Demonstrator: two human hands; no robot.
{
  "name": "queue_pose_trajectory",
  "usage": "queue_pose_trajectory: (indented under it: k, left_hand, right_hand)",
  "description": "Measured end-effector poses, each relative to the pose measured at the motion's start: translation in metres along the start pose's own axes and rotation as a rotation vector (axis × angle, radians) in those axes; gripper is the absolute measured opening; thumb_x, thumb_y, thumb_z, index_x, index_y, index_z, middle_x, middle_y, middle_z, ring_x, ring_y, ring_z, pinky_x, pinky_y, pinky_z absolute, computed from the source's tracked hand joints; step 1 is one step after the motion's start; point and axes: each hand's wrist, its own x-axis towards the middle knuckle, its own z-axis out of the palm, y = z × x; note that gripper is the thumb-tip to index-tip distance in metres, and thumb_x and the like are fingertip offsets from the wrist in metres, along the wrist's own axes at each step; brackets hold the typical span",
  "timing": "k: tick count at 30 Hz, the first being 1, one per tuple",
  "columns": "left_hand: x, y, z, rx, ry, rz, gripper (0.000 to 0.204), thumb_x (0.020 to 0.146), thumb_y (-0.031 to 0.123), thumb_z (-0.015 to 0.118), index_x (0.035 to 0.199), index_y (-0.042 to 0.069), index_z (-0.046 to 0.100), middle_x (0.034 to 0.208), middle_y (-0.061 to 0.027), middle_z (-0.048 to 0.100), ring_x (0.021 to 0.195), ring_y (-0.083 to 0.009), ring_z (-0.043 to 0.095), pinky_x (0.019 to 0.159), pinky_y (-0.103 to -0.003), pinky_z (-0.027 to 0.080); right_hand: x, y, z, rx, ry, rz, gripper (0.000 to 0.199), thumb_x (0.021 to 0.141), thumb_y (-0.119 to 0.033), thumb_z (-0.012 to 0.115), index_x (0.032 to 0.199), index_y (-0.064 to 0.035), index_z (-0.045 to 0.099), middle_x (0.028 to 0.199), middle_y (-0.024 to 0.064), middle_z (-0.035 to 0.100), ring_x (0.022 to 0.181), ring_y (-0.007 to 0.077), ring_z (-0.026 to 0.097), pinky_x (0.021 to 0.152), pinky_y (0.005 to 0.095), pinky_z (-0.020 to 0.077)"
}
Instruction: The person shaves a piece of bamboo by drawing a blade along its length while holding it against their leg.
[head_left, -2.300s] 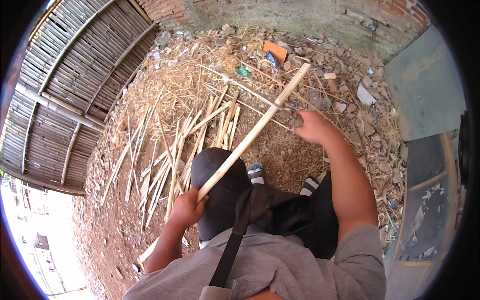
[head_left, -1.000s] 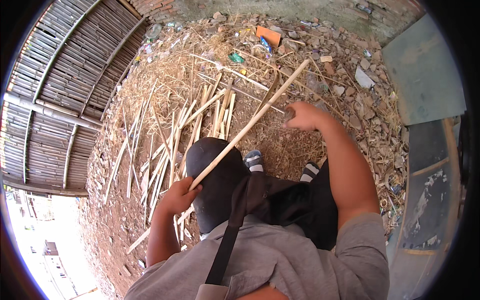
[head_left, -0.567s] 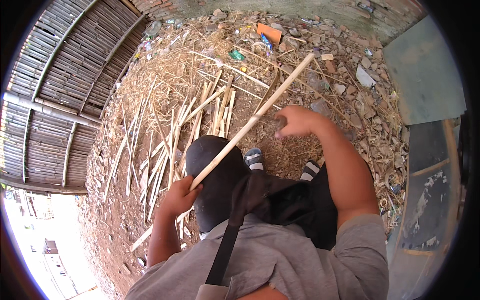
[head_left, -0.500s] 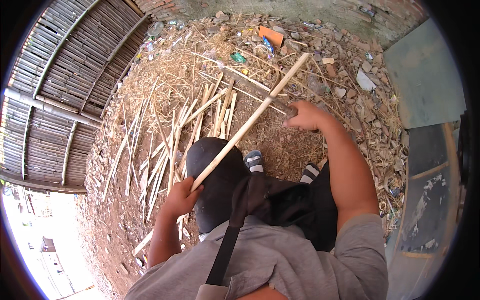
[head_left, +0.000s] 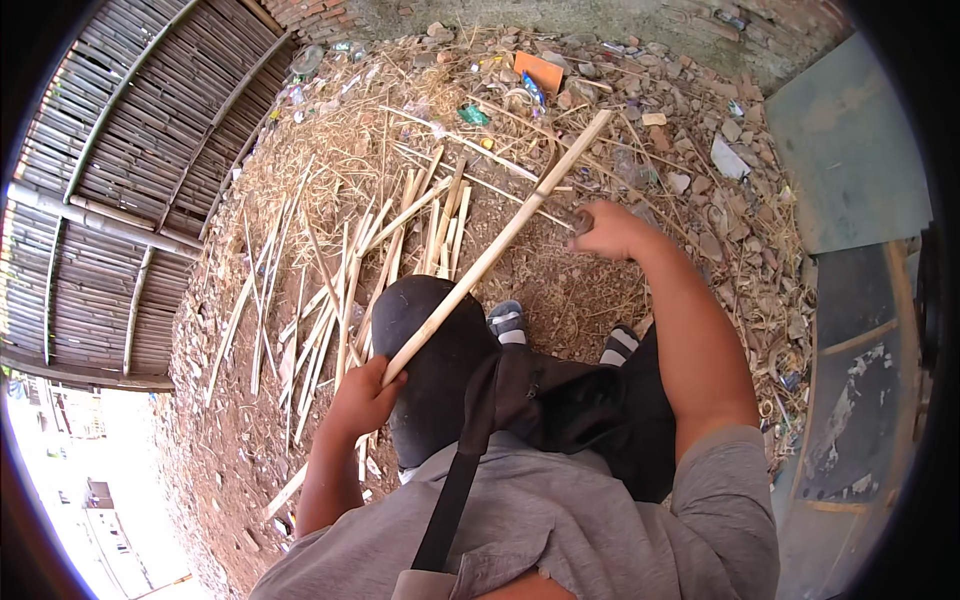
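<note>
My left hand [head_left: 365, 396] is closed around the lower end of a long pale bamboo strip [head_left: 480, 262]. The strip slants up and away to the right, passing over my black-clad left knee [head_left: 425, 310]. Out past the middle of the strip, my right hand [head_left: 610, 230] grips the dark handle of a large knife [head_left: 579, 222]. Its blade hardly shows now; whether it touches the strip I cannot tell. Several split bamboo strips [head_left: 335, 290] lie in a loose pile on the ground beyond and left of my knee.
Dry straw [head_left: 340, 130] and rubble [head_left: 710, 200] cover the ground, with an orange piece [head_left: 540, 71] and green plastic scrap [head_left: 474, 115] among them. A bamboo slat wall [head_left: 130, 150] stands left, a brick wall [head_left: 600, 30] behind, grey panels [head_left: 850, 160] right. My sandalled feet [head_left: 508, 322] are below.
The knife's dark blade, earlier plain to see across the strip, barely shows now. The strip's far end has shifted slightly left and down. My left hand stays in place.
</note>
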Motion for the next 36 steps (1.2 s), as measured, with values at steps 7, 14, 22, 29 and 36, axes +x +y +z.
queue_pose_trajectory:
  k: [7, 14, 22, 29, 36]
  left_hand:
    - [0.003, -0.001, -0.004, 0.009, -0.023, 0.033, 0.030, 0.095, 0.030, 0.068, 0.088, 0.002, 0.056, 0.076, -0.0244, 0.064, 0.077, -0.0465, 0.064, 0.067, -0.050, 0.049]
    - [0.000, -0.002, 0.002, 0.030, 0.037, 0.039, 0.029, 0.094, 0.026, 0.068, 0.085, 0.002, 0.056, 0.074, -0.0226, 0.062, 0.071, -0.0410, 0.063, 0.066, -0.047, 0.047]
    - [0.001, -0.002, 0.000, 0.082, 0.030, 0.044, 0.030, 0.095, 0.028, 0.068, 0.085, 0.001, 0.056, 0.075, -0.0233, 0.063, 0.074, -0.0429, 0.064, 0.067, -0.048, 0.048]
    - [-0.003, 0.000, 0.003, 0.052, 0.043, 0.016, 0.030, 0.094, 0.028, 0.068, 0.086, 0.002, 0.057, 0.075, -0.0237, 0.063, 0.074, -0.0440, 0.063, 0.067, -0.049, 0.048]
    - [0.002, -0.004, 0.001, 0.027, 0.007, 0.049, 0.032, 0.095, 0.031, 0.068, 0.087, 0.003, 0.056, 0.078, -0.0239, 0.064, 0.078, -0.0467, 0.064, 0.069, -0.051, 0.049]
  right_hand:
    - [-0.010, -0.027, 0.023, -0.182, -0.072, -0.232, 0.034, 0.074, -0.028, 0.077, 0.102, -0.0084, 0.073, 0.093, 0.0168, 0.073, 0.091, 0.0359, 0.070, 0.083, 0.0448, 0.0552]
    - [-0.005, -0.005, -0.003, -0.020, -0.065, -0.042, 0.049, 0.075, -0.028, 0.077, 0.116, -0.0020, 0.070, 0.099, 0.0195, 0.073, 0.092, 0.0353, 0.071, 0.082, 0.0448, 0.0547]
    - [-0.015, -0.033, 0.015, -0.196, -0.097, -0.152, 0.045, 0.077, -0.028, 0.076, 0.113, -0.0010, 0.070, 0.101, 0.0212, 0.072, 0.095, 0.0355, 0.070, 0.084, 0.0450, 0.0549]
    - [-0.005, -0.006, -0.007, -0.072, 0.004, -0.057, 0.047, 0.077, -0.029, 0.078, 0.115, -0.0025, 0.071, 0.108, 0.0213, 0.072, 0.099, 0.0357, 0.070, 0.086, 0.0435, 0.0551]
    - [-0.017, -0.029, 0.010, -0.130, -0.020, -0.129, 0.036, 0.076, -0.025, 0.078, 0.106, -0.0050, 0.071, 0.100, 0.0185, 0.073, 0.095, 0.0350, 0.070, 0.084, 0.0448, 0.0551]
